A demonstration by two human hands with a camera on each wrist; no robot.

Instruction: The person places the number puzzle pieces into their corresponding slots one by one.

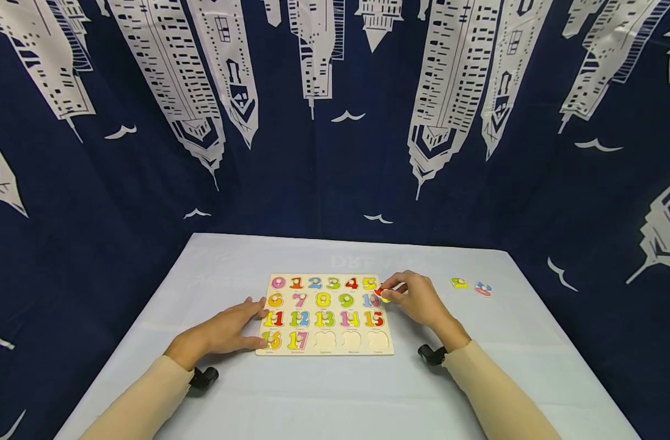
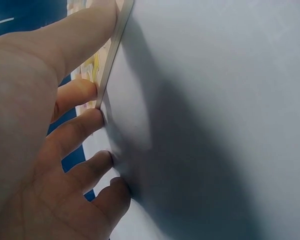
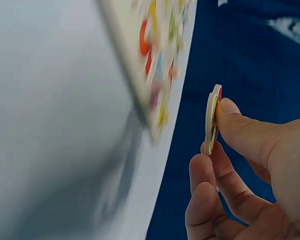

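A pale wooden number puzzle board (image 1: 389, 350) lies on the white table, with colourful pegged number pieces in most of its recesses. Three recesses at the right of its bottom row hold no piece. My left hand (image 1: 222, 329) rests at the board's left edge, thumb on the surface near the front corner, fingers spread along the side. Over the board's upper right edge, my right hand (image 1: 419, 299) pinches a red and yellow puzzle piece (image 3: 210, 122) between thumb and fingers. In the right wrist view that piece is edge-on, held apart from the board; its number cannot be read.
Two loose puzzle pieces lie to the right on the table: a yellow-green one (image 1: 459, 283) and a pink and blue one (image 1: 483, 289). A dark blue cloth (image 1: 318, 183) with white building prints hangs behind the table (image 1: 313, 397).
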